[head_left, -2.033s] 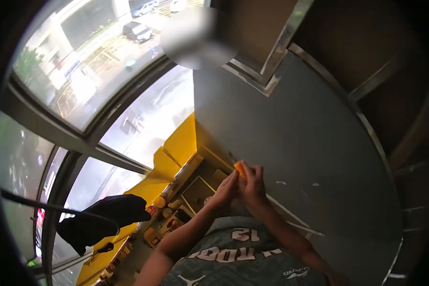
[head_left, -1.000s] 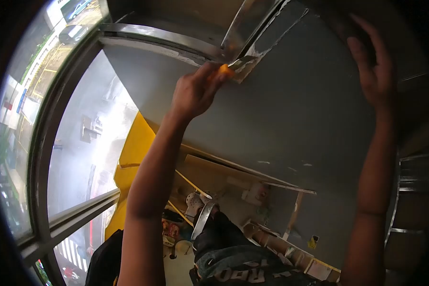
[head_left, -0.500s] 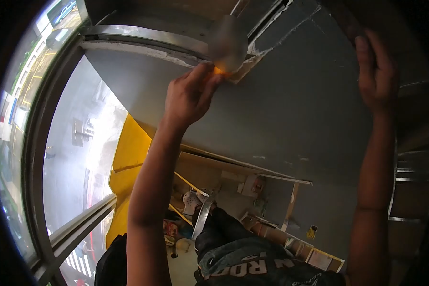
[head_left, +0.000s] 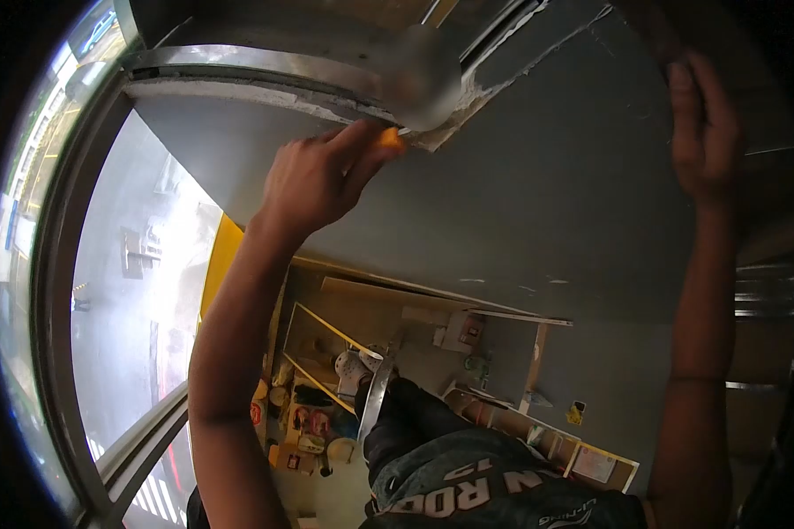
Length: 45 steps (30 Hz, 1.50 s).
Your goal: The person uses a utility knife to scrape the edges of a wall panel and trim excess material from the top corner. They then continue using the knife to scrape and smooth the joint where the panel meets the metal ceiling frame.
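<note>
Near the top centre, my left hand [head_left: 322, 176] is closed on a small orange object [head_left: 390, 139], beside the rough, whitish edge [head_left: 432, 139] of a large grey panel [head_left: 520, 194]. A blurred round smudge hides part of the spot just above those fingers. On the right, my right hand [head_left: 706, 128] reaches up along the panel's dark far edge, its fingers stretched out and resting there. A metal strip [head_left: 265, 66] runs from the upper left toward my left hand.
Far below lies a floor with several items near a yellow-edged frame [head_left: 333, 331] and a shoe [head_left: 353, 366]. A window frame [head_left: 53, 247] curves down the left side. A yellow sheet [head_left: 223, 256] hangs beside the bright window.
My left hand has shifted left and slightly down, and more of the orange object shows. My right hand has barely moved. Less of the yellow sheet is in view.
</note>
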Tool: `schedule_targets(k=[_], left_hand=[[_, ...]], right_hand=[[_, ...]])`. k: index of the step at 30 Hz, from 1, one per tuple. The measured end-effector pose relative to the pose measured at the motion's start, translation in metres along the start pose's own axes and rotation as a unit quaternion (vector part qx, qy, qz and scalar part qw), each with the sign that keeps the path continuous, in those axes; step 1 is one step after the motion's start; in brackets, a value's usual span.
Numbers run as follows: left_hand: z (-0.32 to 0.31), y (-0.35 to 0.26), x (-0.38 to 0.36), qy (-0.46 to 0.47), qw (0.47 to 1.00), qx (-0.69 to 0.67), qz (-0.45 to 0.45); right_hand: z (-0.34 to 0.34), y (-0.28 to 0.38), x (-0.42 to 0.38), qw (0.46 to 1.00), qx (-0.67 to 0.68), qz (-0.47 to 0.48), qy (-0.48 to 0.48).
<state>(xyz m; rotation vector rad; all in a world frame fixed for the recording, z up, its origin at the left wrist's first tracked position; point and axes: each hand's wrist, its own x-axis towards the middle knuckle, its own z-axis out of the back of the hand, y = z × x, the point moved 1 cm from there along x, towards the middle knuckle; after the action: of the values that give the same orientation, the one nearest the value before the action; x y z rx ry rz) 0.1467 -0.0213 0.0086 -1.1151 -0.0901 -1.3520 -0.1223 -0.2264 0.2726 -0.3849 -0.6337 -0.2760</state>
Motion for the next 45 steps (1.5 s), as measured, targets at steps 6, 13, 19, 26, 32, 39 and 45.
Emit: schedule_targets(k=[6, 13, 19, 26, 32, 39, 45], left_hand=[[-0.001, -0.003, 0.000, -0.011, 0.998, -0.062, -0.023], [-0.018, -0.013, 0.003, -0.064, 0.992, -0.104, 0.004], [-0.022, -0.016, 0.001, -0.079, 0.987, -0.138, 0.029], [-0.025, -0.019, 0.001, -0.100, 0.980, -0.164, 0.049], [-0.026, -0.021, 0.000, -0.094, 0.979, -0.170, 0.058], [-0.012, -0.022, 0.007, -0.042, 0.986, -0.147, 0.073], [0.016, -0.018, 0.021, 0.039, 0.985, -0.156, 0.068]], right_hand=[[-0.002, -0.002, -0.005, 0.999, 0.011, -0.033, 0.008], [-0.005, -0.009, -0.008, 0.999, 0.041, -0.013, -0.018], [-0.004, -0.005, -0.005, 0.998, 0.057, -0.015, -0.005], [-0.006, -0.003, -0.003, 0.999, 0.028, 0.016, -0.021], [-0.006, 0.000, -0.004, 0.998, 0.061, 0.003, -0.002], [-0.004, 0.000, -0.010, 0.997, 0.048, -0.055, 0.002], [-0.006, -0.001, -0.001, 0.999, 0.042, 0.000, -0.008]])
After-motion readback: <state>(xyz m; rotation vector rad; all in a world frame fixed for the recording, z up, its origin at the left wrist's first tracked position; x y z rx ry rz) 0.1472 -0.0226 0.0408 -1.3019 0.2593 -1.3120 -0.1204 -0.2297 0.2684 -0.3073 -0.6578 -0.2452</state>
